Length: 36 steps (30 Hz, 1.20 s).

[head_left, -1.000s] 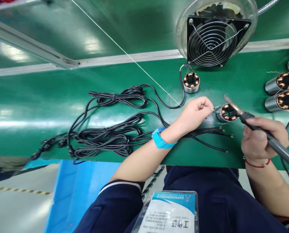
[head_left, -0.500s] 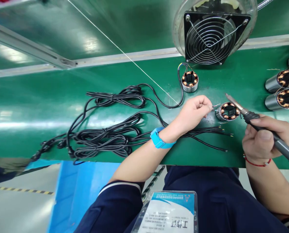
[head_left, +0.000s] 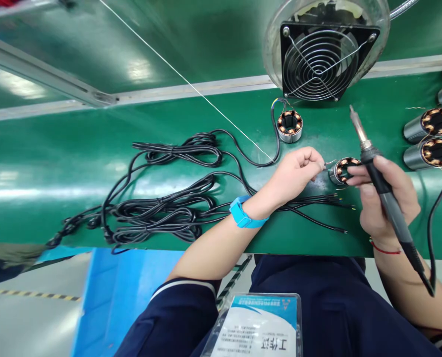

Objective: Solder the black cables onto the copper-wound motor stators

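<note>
Green bench (head_left: 57,163); fan (head_left: 323,59); black cables (head_left: 169,198). Our right hand (head_left: 386,198), fingers wrapped round the soldering iron (head_left: 382,191), fingertips touching the stator (head_left: 343,168) lying mid-bench. Our left hand (head_left: 297,171), fingers pinched shut on the stator's lead wire (head_left: 329,163).

Left forearm stretched forward and to the right, palm down, left hand (head_left: 297,171) curled into a loose fist with thumb and forefinger pinched together at the front. Right forearm raised from the lower right, wrist bent, right hand (head_left: 386,198) closed in a grip, forefinger and thumb reaching left towards the left fingertips. Hands near, not touching.
</note>
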### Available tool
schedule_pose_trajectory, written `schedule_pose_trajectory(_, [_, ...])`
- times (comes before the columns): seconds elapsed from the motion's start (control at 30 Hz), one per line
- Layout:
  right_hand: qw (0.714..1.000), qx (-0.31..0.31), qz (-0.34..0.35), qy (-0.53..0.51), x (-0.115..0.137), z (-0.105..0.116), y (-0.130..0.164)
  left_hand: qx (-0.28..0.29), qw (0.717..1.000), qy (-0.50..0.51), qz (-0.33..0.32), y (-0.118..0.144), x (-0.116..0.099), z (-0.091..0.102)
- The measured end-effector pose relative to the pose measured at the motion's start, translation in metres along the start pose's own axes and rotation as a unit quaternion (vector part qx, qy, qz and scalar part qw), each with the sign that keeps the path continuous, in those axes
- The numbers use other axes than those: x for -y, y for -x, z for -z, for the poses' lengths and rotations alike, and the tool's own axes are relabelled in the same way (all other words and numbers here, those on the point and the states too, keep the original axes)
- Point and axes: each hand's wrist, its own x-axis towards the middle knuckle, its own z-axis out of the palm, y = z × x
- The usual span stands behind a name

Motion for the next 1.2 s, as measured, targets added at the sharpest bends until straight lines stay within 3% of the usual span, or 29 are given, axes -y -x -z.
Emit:
schedule_pose_trajectory(0.13, [0.999, -0.009, -0.027, 0.041, 0.001, -0.0019, 0.0002, 0.001, 1.0, 0.0, 0.0, -0.0007, 0.0007, 0.0002])
schedule_pose_trajectory(0.37, [0.994, 0.07, -0.016, 0.085, -0.0017, 0.0021, -0.0023, 0.0, 1.0, -0.004, -0.006, -0.0011, 0.0014, 0.0002])
schedule_pose_trajectory(1.0, [0.986, 0.115, -0.025, 0.121, -0.0022, 0.002, -0.002, -0.006, 0.999, -0.029, -0.024, -0.0019, 0.0029, 0.0011])
schedule_pose_trajectory(1.2, [0.986, 0.059, -0.058, 0.143, 0.0059, -0.0056, -0.0052, -0.001, 0.999, -0.029, -0.03, -0.0007, 0.0029, 0.0018])
